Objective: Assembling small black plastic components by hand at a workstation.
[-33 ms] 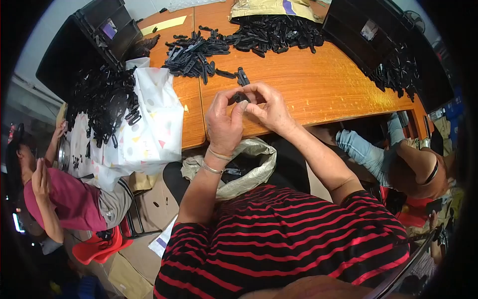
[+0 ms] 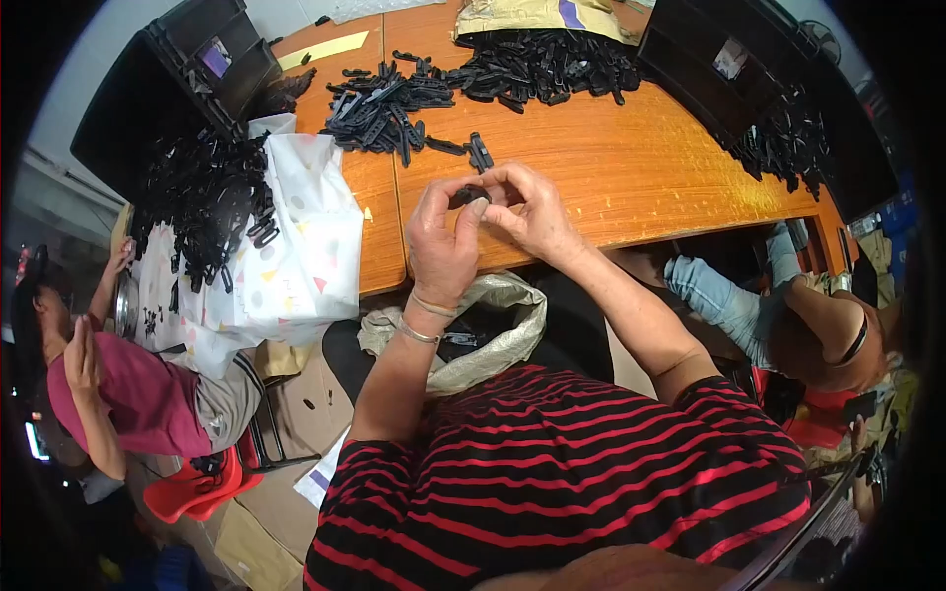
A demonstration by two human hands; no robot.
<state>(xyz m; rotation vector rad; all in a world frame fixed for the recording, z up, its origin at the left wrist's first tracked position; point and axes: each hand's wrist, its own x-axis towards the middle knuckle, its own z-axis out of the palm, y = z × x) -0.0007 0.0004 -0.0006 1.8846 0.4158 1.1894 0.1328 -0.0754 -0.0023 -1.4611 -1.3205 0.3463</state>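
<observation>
My left hand (image 2: 441, 236) and my right hand (image 2: 537, 212) meet over the table's front edge. Between their fingertips they pinch one small black plastic piece (image 2: 470, 194), partly covered by the fingers. Just beyond the fingers lies a dark grey plastic piece (image 2: 480, 151), with another lying to its left. Farther back is a heap of long dark grey plastic pieces (image 2: 389, 110). Next to it spreads a heap of black plastic pieces (image 2: 552, 71). Below my hands, a woven sack (image 2: 522, 340) stands open on my lap, with a few dark pieces inside.
A tipped black crate (image 2: 177, 74) and black loops on a white patterned sheet (image 2: 315, 222) fill the left. Another black crate (image 2: 705, 69) spills pieces at the right. A person in a magenta top (image 2: 138, 399) sits left; another person's arm (image 2: 828, 325) shows right.
The black piece has turned slightly between my fingertips, and my left thumb has shifted a little. Everything else looks the same.
</observation>
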